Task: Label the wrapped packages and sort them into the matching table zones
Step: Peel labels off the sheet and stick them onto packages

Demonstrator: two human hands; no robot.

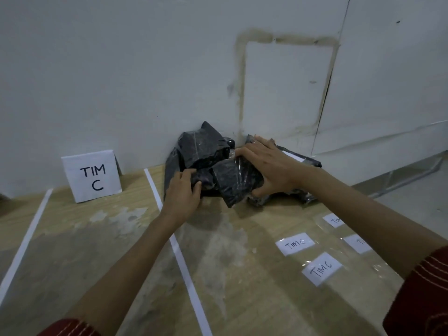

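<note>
A heap of black wrapped packages lies against the wall at the back of the wooden table. My right hand grips one black package at the front of the heap, fingers over its top and thumb underneath. My left hand holds the left side of the same bundle, fingers curled on the dark wrap. A folded white sign reading "TIM C" stands in the zone to the left. Several white labels marked "TIM C" lie on the table at the right.
White tape strips mark off the zones on the table. A flatter black package with a white label lies behind my right hand. The grey wall closes off the back; the table's right edge drops to a floor.
</note>
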